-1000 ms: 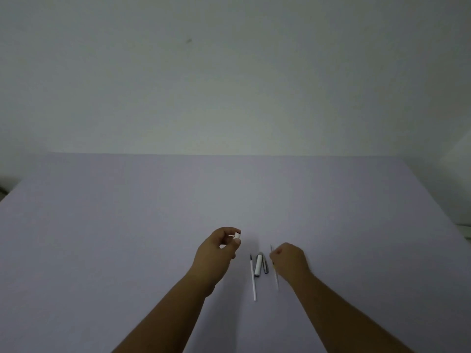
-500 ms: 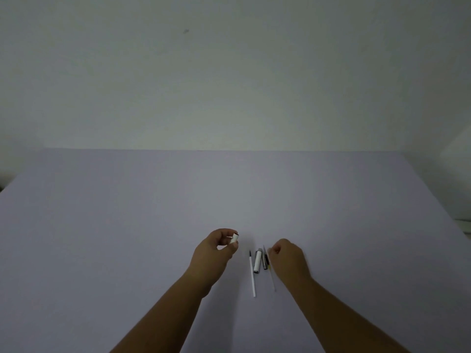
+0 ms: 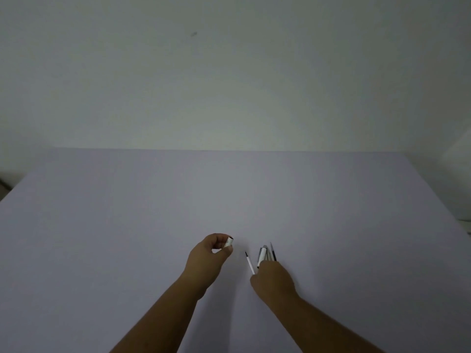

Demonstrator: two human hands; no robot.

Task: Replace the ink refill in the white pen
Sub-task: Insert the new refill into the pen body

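Observation:
My left hand (image 3: 209, 261) hovers above the table and pinches a short white pen piece (image 3: 229, 242) between thumb and forefinger. To its right a thin white refill (image 3: 250, 263) with a dark tip lies slanted on the table. My right hand (image 3: 274, 280) has its fingers closed over the refill's near end. Just beyond that hand lie the white pen barrel (image 3: 262, 256) and a thin dark refill (image 3: 273, 252), side by side, with their near ends hidden under my knuckles.
The work surface is a wide pale lavender table (image 3: 127, 238) that ends at a plain wall (image 3: 229, 85). A dim light-coloured object (image 3: 458, 159) shows at the far right edge.
My right hand left the thin dark refill beside the pen barrel and moved left onto the white refill, which now lies more slanted. My left hand kept hold of the white piece.

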